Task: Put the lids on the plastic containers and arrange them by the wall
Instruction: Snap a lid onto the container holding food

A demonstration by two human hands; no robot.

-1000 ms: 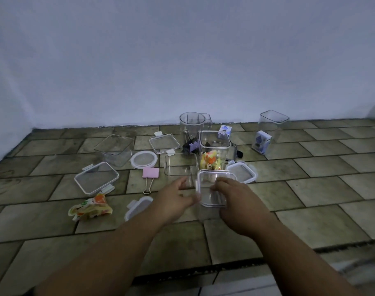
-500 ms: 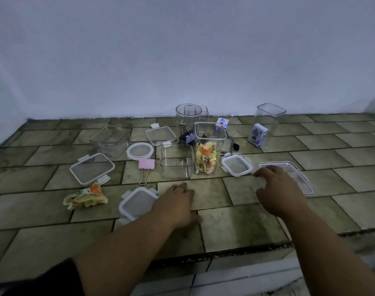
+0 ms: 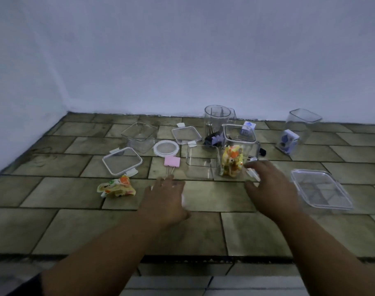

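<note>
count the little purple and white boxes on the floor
2. The first box sits behind the tall snack container; the second box is by the clear container at far right. Clutter may hide more.

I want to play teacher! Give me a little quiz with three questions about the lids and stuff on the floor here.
1. True or false: the round lid sits closed on a container.
2. Which colour is the binder clip just in front of that lid? A pink, B green, C orange.
3. Fill the gap: the crumpled wrapper lies to the ____ of the left hand.
Key: 1 false, it lies by itself on the floor tiles; 2 A; 3 left.
</note>
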